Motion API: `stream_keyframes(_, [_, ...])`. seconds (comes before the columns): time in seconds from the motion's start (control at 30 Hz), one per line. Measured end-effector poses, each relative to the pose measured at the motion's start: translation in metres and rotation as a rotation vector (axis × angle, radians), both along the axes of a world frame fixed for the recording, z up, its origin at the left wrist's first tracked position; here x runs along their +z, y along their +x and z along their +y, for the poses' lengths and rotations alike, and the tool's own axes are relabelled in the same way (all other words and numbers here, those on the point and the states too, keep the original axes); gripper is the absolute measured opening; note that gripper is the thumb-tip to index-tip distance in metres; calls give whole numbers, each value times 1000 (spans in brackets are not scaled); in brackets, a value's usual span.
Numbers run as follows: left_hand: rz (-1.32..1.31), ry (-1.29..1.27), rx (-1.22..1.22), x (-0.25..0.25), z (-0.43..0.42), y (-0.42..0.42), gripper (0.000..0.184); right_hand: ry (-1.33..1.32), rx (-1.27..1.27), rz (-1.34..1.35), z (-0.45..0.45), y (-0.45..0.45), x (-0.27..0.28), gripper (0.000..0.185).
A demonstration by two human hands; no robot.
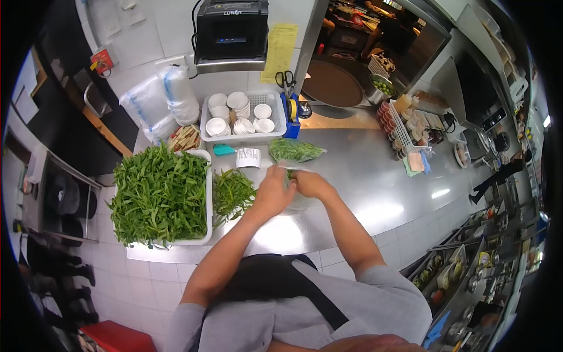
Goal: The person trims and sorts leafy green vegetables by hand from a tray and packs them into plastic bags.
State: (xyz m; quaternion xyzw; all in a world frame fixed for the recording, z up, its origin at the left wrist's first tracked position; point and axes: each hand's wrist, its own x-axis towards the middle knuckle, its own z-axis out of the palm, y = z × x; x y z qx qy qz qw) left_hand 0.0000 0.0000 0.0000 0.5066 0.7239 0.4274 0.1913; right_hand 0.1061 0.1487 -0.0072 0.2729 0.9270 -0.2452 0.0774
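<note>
Forearms cross the near edge of the steel counter. Over its middle, the left hand holds a clear plastic bag, fingers narrowed at its mouth. Close beside it, the right hand is curled at the same mouth, a bit of green between the hands; its fingertips are hidden, so I cannot tell what they grip. Toward the near left corner, a white tub brims with leafy greens; a loose pile of greens lies between tub and hands. Just beyond the hands sits a filled bag of greens, with a printed slip and a teal-handled item to its left. Along the far edge stand a basket of white cups and a blue dispenser; toward the right end, a white rack carries small containers.
</note>
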Motion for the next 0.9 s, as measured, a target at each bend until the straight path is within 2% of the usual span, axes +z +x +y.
stream_keyframes(0.07, [-6, 1, 59, 0, 1, -1, 68, -1, 11, 88, -11, 18, 21, 27])
stream_keyframes(0.17, [91, 47, 59, -7, -18, -11, 45, -63, -5, 247, -37, 32, 46, 29])
stream_keyframes(0.27, [-150, 66, -65, 36, -56, -23, 30, -123, -67, 122, -57, 37, 101, 26])
stream_keyframes(0.37, [-198, 165, 40, 43, -106, -39, 25, -132, -30, 509, -60, 51, 92, 24])
stream_keyframes(0.4, [-133, 230, 164, 43, -125, -44, 22, -154, -92, 538, -63, 49, 93, 23])
stream_keyframes(0.43, [13, 251, 269, 43, -144, -51, 19, -200, -150, 549, -69, 45, 96, 22])
stream_keyframes(0.57, [-112, 171, 686, 12, -220, -62, 14, -408, -3, 630, -90, 0, 80, 20])
stream_keyframes(0.6, [-58, 176, 751, 2, -235, -65, 12, -448, 28, 648, -98, -11, 74, 20])
stream_keyframes(0.7, [-7, 201, 866, -42, -254, -72, 10, -427, 248, 634, -131, -68, 45, 21])
stream_keyframes(0.77, [17, 295, 886, -52, -251, -74, 9, -275, 360, 664, -151, -110, 20, 22])
stream_keyframes(0.9, [18, 390, 953, -55, -244, -74, 7, -295, 360, 628, -197, -161, 12, 19])
